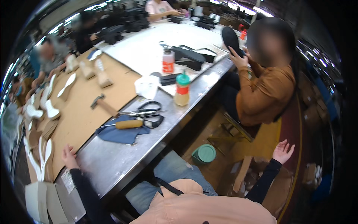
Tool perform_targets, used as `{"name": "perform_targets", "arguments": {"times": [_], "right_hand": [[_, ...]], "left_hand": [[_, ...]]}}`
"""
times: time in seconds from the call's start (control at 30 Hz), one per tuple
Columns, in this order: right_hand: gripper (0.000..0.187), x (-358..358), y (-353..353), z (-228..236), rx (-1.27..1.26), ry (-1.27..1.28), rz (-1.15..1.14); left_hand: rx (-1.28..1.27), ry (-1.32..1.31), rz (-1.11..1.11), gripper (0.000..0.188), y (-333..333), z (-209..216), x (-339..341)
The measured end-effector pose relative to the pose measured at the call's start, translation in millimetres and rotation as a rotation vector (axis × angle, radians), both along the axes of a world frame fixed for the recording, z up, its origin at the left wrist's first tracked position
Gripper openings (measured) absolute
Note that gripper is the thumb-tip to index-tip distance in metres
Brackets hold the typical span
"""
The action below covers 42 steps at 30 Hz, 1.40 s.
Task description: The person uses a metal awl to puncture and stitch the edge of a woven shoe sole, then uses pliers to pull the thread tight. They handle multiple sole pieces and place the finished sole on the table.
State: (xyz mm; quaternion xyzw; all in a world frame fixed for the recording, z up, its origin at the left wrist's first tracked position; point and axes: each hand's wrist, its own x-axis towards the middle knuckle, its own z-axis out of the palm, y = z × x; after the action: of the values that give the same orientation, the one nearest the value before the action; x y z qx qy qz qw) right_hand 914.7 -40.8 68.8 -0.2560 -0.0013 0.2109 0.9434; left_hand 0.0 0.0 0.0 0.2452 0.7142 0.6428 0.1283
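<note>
My left hand (69,156) is at the table's left side, over the edge of the brown board (123,80), its fingers loosely extended around nothing. Close by it stand white insoles (46,158) in a grey-white box (37,196). Out to the right, my right hand (283,152) is spread palm up with nothing in it, above an open cardboard box (272,186) on the floor. On the metal tabletop (108,158) lie a blue cloth (123,136), a wooden-handled awl (128,124), black-handled scissors (149,107) and a hammer (104,105).
Shoe lasts (102,76) and more insoles (67,86) lie on the board. A green-capped glue bottle (182,89) and a red-labelled bottle (168,61) stand farther back. To the right, a seated co-worker (264,86) holds a black shoe sole (230,37). A green bin (205,153) is below.
</note>
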Motion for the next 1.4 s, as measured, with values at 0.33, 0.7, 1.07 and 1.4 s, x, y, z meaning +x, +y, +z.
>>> {"name": "perform_targets", "arguments": {"times": [0.33, 0.7, 1.07, 1.4], "right_hand": [[0.011, -325, 164, 104, 0.036, -1.210, 1.028], [0.054, -589, 368, 18, -0.424, -2.127, 1.052], [0.094, -730, 411, 0, -0.686, -2.138, 0.546], [0.095, -744, 408, 17, -0.590, -1.768, 0.700]], "left_hand": [[0.150, 0.064, -0.034, 0.016, 0, 30, 67], [0.095, 0.217, -0.035, 0.011, 9, 44, 105], [-0.005, 0.517, 0.030, 0.007, 16, 55, 122], [0.014, 0.531, 0.051, 0.009, 16, 57, 120]]}}
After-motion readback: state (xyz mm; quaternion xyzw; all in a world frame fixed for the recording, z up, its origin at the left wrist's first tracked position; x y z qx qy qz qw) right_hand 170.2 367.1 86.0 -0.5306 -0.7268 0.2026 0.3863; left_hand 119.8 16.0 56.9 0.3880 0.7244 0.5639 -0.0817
